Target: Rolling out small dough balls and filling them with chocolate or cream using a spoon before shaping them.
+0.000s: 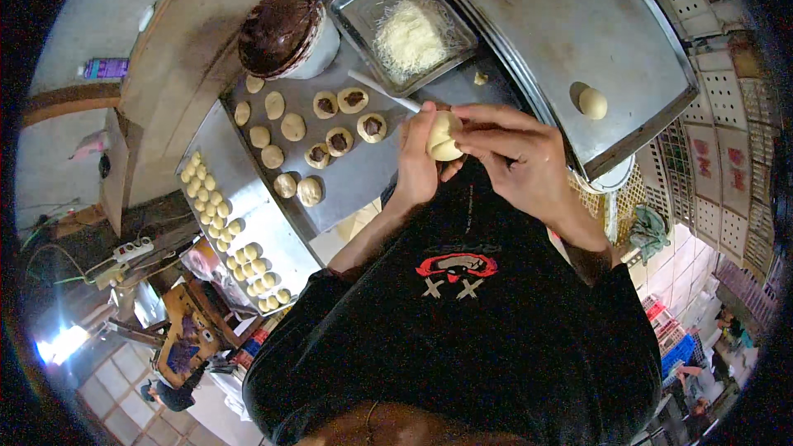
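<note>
Head view: both hands hold a pale dough ball (443,136) above the metal worktable (363,173). The left hand (417,157) cups it; right hand (516,157) fingers pinch its top. Its long axis runs roughly toward and away from the person.

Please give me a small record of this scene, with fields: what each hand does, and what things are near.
left hand: supports the dough ball from the side
right hand: pinches the same dough ball from above
filled rounds: dough pieces with dark filling, on the metal table
plain dough pieces: beside the filled ones
bowl: holds dark paste
metal tray: holds shredded cheese
large tray: one dough ball on it
</note>
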Demonstrator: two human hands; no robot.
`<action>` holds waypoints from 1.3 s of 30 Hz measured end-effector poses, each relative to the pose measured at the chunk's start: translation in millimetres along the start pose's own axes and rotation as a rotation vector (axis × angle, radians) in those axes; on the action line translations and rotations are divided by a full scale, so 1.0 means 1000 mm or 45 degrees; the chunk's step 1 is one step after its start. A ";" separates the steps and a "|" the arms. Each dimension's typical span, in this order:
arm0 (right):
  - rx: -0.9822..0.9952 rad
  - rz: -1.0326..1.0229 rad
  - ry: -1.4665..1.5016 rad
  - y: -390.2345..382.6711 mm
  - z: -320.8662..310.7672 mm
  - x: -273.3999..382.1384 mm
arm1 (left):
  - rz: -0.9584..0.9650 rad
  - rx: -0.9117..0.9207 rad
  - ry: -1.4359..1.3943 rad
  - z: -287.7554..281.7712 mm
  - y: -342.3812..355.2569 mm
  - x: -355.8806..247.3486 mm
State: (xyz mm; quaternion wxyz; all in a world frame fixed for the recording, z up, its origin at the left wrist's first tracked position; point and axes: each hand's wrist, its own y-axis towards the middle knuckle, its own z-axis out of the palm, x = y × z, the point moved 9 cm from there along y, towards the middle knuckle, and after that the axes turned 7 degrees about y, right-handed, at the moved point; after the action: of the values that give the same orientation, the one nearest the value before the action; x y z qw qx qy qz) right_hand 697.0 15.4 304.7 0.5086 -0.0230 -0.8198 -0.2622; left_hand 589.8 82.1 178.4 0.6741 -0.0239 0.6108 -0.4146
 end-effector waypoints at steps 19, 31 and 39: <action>-0.790 0.473 -0.457 -0.098 -0.149 -0.062 | 1.254 0.530 1.892 0.244 0.125 -0.004; -0.177 0.383 -0.891 0.015 -0.120 -0.174 | 0.922 -0.622 1.413 -0.101 0.061 0.001; 0.002 0.491 -1.068 0.023 -0.096 -0.187 | 0.190 -0.920 1.380 -0.244 0.004 0.130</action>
State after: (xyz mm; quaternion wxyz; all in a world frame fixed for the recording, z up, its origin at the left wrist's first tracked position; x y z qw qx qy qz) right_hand 872.8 34.9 189.3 0.1725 -0.2786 -0.9358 -0.1301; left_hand 374.5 124.0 10.5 0.2471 0.0059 0.9649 -0.0886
